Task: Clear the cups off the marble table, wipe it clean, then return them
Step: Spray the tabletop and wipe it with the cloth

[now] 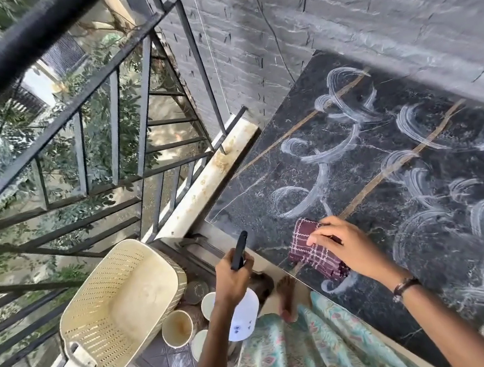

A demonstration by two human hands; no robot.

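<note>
Clearly, I see the cups (177, 328) on the floor beside the basket (118, 308), near my foot, easy to kick. My left hand (232, 274) fingers clamp the spray bottle (244, 315); right hand (342, 242) fingers press the cloth (315, 251) at the tabletop (425, 203) edge, where smeared cleaner could dry streaky.

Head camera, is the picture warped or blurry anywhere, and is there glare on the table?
Head view: wide-angle bending curves the black metal railing and grey brick wall; foliage at the far left edge is smeared; daylight is soft, with no hard glare on the dark marble table, only white wipe streaks.
</note>
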